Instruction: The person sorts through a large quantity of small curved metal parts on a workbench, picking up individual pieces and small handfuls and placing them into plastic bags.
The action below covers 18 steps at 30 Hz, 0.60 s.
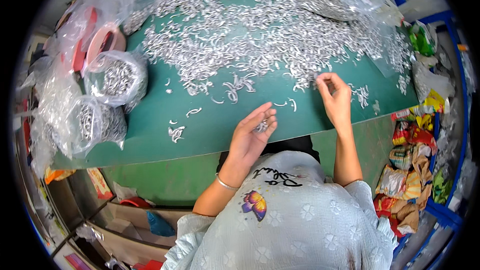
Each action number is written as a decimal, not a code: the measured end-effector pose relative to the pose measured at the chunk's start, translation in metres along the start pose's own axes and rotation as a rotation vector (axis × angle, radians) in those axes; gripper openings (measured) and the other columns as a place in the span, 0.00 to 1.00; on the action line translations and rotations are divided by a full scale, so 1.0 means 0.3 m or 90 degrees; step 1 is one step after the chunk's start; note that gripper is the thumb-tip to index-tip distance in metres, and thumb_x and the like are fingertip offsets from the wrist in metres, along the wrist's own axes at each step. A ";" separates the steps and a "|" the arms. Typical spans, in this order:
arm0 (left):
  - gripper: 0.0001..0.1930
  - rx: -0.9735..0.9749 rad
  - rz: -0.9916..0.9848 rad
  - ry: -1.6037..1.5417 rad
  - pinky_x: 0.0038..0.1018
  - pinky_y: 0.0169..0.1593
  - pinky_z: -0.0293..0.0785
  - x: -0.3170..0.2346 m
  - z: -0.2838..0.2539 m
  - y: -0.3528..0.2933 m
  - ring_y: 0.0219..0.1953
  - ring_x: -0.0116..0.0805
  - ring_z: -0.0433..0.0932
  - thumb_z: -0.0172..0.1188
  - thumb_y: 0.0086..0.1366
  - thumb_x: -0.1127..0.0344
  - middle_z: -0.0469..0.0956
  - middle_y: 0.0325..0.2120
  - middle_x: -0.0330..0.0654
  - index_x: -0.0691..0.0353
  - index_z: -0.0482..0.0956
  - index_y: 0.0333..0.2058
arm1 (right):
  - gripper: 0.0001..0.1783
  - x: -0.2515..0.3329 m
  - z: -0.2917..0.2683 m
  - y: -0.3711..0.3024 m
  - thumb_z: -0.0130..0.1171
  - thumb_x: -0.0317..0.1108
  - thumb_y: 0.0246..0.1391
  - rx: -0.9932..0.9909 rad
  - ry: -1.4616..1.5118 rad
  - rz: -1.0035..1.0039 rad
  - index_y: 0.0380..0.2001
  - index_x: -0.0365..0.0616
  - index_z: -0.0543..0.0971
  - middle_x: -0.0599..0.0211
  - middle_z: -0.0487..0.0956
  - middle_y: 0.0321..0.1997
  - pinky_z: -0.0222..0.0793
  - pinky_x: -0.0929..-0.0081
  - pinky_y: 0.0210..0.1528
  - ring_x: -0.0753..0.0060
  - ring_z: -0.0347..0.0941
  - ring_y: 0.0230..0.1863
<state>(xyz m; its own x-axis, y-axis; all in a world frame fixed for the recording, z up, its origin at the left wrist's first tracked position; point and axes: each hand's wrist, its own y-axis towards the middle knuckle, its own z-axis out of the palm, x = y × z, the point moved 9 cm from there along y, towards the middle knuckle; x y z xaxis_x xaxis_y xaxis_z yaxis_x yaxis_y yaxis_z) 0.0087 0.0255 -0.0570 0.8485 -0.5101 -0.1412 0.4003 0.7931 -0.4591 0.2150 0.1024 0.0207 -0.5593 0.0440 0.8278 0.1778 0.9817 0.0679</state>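
Small curved silver metal pieces (240, 50) lie in a wide, loose heap across the green table (150, 142). My left hand (254, 132) is turned palm up near the table's front edge, its fingers curled around several of these silver pieces (261, 126). At the heap's near right border is my right hand (335, 95), thumb and forefinger brought together in a pinch. Whatever sits between those fingertips is too small to make out. A few stray curved pieces (293, 104) lie between the two hands, and a small cluster (176, 133) rests farther left.
Clear plastic bags filled with silver pieces (117, 77) stand at the table's left, beside a pink tape dispenser (106, 42). Another large bag (330, 1) spills at the back right. A blue rack (445, 210) with colourful packets (400, 182) stands right; an open drawer (135, 225) sits below left.
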 end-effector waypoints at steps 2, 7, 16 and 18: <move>0.20 -0.008 0.009 0.006 0.28 0.48 0.77 -0.009 -0.009 -0.004 0.41 0.34 0.76 0.53 0.65 0.75 0.77 0.42 0.47 0.74 0.67 0.56 | 0.03 0.024 -0.115 -0.010 0.60 0.24 0.51 -0.102 -0.217 -0.083 0.30 0.37 0.77 0.61 0.77 0.27 0.66 0.68 0.35 0.63 0.72 0.29; 0.19 -0.005 0.012 0.021 0.27 0.46 0.77 -0.001 0.002 0.002 0.40 0.33 0.75 0.54 0.65 0.77 0.77 0.41 0.47 0.74 0.68 0.54 | 0.06 -0.034 -0.218 -0.049 0.62 0.28 0.49 -0.182 -0.491 -0.121 0.31 0.40 0.77 0.57 0.74 0.37 0.63 0.57 0.44 0.54 0.69 0.40; 0.18 0.011 0.008 0.059 0.25 0.45 0.76 0.020 0.017 -0.006 0.39 0.30 0.75 0.55 0.65 0.75 0.77 0.39 0.44 0.72 0.71 0.53 | 0.38 0.084 0.231 0.021 0.69 0.43 0.44 -0.075 -0.410 -0.178 0.57 0.39 0.68 0.39 0.59 0.63 0.53 0.46 0.58 0.38 0.56 0.61; 0.18 0.000 0.028 0.064 0.26 0.45 0.76 0.009 -0.005 -0.011 0.39 0.30 0.75 0.55 0.65 0.74 0.78 0.39 0.44 0.72 0.71 0.52 | 0.31 0.136 0.246 -0.009 0.66 0.34 0.46 -0.079 -0.312 -0.192 0.54 0.40 0.70 0.44 0.62 0.61 0.56 0.48 0.57 0.41 0.58 0.60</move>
<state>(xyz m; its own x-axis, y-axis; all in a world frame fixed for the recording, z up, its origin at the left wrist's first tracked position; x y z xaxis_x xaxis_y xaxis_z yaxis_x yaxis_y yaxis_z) 0.0092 0.0210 -0.0572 0.8263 -0.5053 -0.2488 0.3629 0.8155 -0.4508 0.1319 0.1154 0.0131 -0.9035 -0.1243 0.4101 0.0301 0.9362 0.3502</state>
